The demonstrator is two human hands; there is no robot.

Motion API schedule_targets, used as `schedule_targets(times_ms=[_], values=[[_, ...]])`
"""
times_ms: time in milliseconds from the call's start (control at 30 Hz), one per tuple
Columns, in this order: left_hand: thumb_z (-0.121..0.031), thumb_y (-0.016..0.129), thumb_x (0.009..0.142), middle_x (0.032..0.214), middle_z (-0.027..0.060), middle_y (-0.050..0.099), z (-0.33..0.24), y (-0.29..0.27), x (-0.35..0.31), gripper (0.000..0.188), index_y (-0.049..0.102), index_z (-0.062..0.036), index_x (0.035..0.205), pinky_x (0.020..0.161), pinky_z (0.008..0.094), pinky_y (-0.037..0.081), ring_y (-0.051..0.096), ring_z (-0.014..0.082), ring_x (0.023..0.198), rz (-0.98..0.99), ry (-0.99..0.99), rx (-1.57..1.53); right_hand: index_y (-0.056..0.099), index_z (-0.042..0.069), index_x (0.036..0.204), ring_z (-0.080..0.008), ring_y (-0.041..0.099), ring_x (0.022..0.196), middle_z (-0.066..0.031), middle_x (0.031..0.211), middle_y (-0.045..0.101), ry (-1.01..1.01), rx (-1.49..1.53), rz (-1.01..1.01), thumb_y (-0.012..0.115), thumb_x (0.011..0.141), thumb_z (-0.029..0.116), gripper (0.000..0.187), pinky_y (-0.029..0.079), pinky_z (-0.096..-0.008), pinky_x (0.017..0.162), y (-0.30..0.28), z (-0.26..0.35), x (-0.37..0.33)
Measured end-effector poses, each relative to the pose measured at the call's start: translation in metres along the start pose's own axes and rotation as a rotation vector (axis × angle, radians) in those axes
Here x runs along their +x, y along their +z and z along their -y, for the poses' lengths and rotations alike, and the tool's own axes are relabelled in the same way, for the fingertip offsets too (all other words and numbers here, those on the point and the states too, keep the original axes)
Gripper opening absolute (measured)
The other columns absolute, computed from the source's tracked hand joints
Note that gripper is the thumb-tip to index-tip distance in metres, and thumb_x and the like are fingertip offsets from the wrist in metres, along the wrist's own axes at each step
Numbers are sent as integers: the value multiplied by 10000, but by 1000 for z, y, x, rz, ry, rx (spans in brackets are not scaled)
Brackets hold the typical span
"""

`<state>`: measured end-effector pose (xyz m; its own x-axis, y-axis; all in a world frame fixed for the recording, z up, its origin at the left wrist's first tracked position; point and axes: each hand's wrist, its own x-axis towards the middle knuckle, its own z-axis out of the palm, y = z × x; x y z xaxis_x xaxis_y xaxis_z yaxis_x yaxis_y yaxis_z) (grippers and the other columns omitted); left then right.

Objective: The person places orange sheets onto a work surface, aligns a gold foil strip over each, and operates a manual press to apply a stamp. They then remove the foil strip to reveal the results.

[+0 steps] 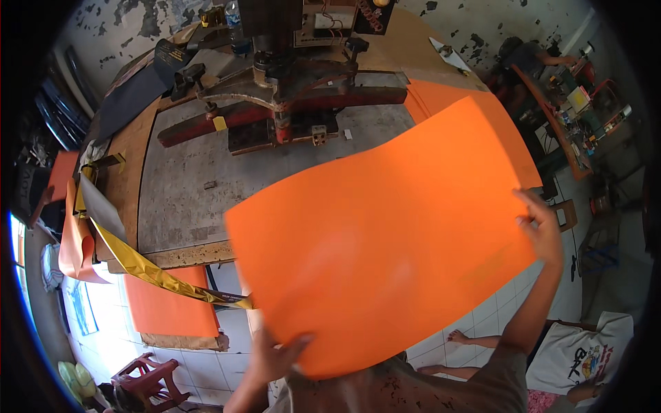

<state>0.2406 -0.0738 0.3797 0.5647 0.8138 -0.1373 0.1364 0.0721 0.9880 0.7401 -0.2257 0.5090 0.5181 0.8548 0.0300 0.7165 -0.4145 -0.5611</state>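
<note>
A large, bendy orange sheet (pixel 385 241) spans the middle of the view, its top edge curved in a wave. My left hand (pixel 277 352) grips its lower left edge, with the thumb lying on the upper face. At the right edge my right hand (pixel 540 224) pinches it, fingers curled round the border. Beyond the sheet stands a press machine (pixel 279 103) with a dark red beam over a worn grey bed (pixel 200 186). The sheet hides the near right part of that bed. More orange sheets (pixel 441 100) lie on the table's right side, partly covered.
A long yellow strip (pixel 151 273) hangs along the table's left corner. Below it, stacked orange sheets (pixel 169 310) sit near a dark red plastic stool (pixel 150 382). A person in a white shirt (pixel 582 358) is at lower right; another works at a bench (pixel 551 117) far right.
</note>
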Motion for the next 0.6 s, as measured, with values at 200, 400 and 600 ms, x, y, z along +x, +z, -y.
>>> schedule_targets(times_ms=[200, 400, 600], values=[[-141, 660, 1022, 1314, 242, 623, -24, 170, 142, 700, 251, 9, 1570, 924, 350, 541, 660, 274, 1142, 305, 353, -196, 549, 101, 1486, -302, 491, 1421, -121, 1561, 496, -108, -378, -211, 535, 910, -162, 634, 425, -397, 1150, -135, -127, 90], [-231, 650, 1030, 1375, 213, 604, -39, 168, 188, 706, 275, 40, 1564, 954, 324, 534, 662, 234, 1159, 465, 182, -247, 510, 113, 1514, -370, 413, 1465, -184, 1580, 452, 259, -1118, -586, 650, 998, 243, 550, 348, -489, 1188, -77, -168, 174], [-258, 596, 1054, 1132, 95, 756, 41, -42, 76, 388, 610, -40, 1375, 799, 316, 578, 714, 165, 977, 1154, -142, -192, 466, 121, 1548, -374, 308, 1527, -214, 1637, 352, 167, -354, -211, 644, 994, 470, 679, 267, -460, 1239, 55, -176, 174]])
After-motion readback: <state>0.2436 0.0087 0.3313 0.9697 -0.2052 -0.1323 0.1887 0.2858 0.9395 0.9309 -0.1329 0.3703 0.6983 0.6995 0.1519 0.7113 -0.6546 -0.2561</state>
